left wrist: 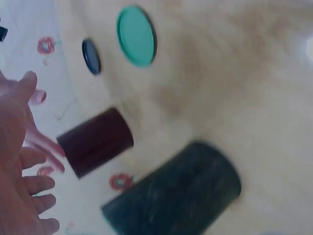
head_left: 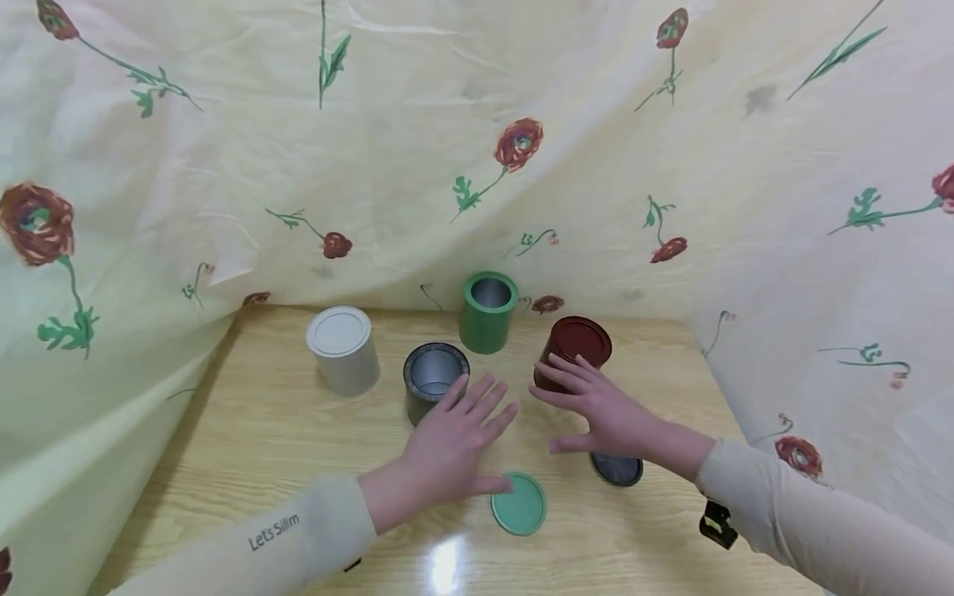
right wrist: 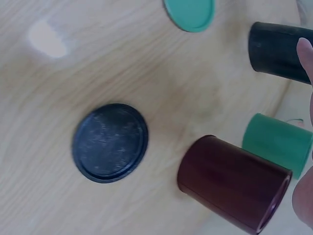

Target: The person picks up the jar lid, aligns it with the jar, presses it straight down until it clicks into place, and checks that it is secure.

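My left hand (head_left: 452,447) hovers with fingers spread, overlapping the near side of a dark grey can (head_left: 436,377) that has no lid on. Its thumb tip overlaps the edge of a green lid (head_left: 519,505) in the head view. My right hand (head_left: 607,410), fingers also spread, is in front of a dark red can (head_left: 580,339) whose lid is on. Beneath that wrist lies a black lid (right wrist: 110,143), partly hidden in the head view. Neither hand holds anything. An uncovered green can (head_left: 487,323) stands behind, between the two hands.
A white can (head_left: 344,352) with its lid on stands at the left back of the wooden table (head_left: 276,463). Flowered cloth (head_left: 402,165) hangs behind the table and along both sides. Light glares off the tabletop near the front.
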